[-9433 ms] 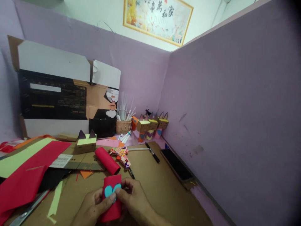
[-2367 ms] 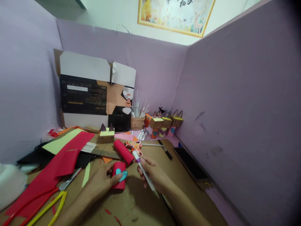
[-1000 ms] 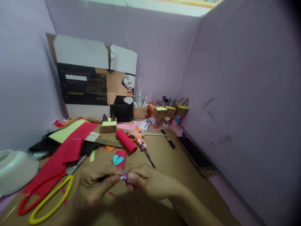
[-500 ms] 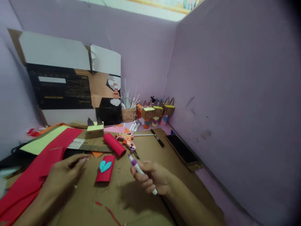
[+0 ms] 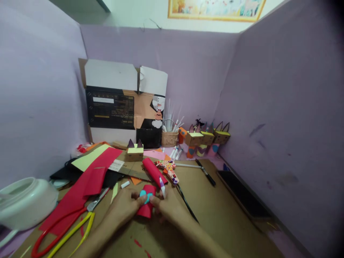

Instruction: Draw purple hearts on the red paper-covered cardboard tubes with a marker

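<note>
A short red paper tube [image 5: 144,212] with a light-blue heart [image 5: 144,194] on it is between my two hands, above the cardboard sheet. My left hand [image 5: 126,204] grips the tube's left side, its thumb pressing on the heart. From the other side, the thumb of my right hand [image 5: 169,206] presses the heart's right edge. A white marker [image 5: 162,187] with a purple tip sticks up from that same hand. Behind them lies a longer red paper tube [image 5: 153,170], close to a patterned glue gun [image 5: 170,169] with a black cord.
Scissors [image 5: 90,209] with red and yellow handles lie left, near red paper sheets [image 5: 77,195] and a white pot [image 5: 29,202]. A small cardboard head with ears [image 5: 135,154] sits behind. A phone [image 5: 242,193] lies right; a marker basket [image 5: 170,139] stands at the back.
The view has swung left. My left hand has come onto the short red tube with the heart. My right hand, still holding the marker, has moved to the tube's other side.
</note>
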The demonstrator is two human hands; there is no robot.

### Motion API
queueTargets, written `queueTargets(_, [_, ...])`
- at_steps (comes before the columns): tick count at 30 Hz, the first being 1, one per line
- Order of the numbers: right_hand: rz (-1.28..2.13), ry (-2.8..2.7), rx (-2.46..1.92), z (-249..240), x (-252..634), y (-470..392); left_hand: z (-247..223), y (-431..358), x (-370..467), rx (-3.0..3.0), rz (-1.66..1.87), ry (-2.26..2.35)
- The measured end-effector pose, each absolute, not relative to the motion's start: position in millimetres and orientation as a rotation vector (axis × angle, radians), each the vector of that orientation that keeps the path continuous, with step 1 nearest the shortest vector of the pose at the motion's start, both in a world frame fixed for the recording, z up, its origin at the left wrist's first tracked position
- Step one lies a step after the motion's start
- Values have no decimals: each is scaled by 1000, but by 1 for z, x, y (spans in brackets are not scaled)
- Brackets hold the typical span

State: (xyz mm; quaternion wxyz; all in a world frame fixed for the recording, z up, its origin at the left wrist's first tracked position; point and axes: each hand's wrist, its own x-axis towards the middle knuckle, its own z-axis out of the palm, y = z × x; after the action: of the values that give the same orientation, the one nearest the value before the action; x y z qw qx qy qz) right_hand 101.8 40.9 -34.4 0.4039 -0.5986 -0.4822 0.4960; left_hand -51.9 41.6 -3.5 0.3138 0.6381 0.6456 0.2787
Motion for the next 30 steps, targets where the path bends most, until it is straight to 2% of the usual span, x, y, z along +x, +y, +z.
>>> queueTargets(3, [1229,-1162,-1444,-39,98,40,-9,41,-44,1637,811,1563])
queueTargets(9, [1245,-1113,-1152,-6,129,25,8,34,-11,1372,986,1178])
queueTargets(13, [1190,-1095,-1183,-10,148,22,3,36,9,1323,992,988])
queueTargets(19, [1225,-1126,-1140,-23,152,17,-10,26,12,1497,976,1077])
queueTargets(30, [1150,-1061,-1285,-18,150,11,-11,27,11,1312,939,1019])
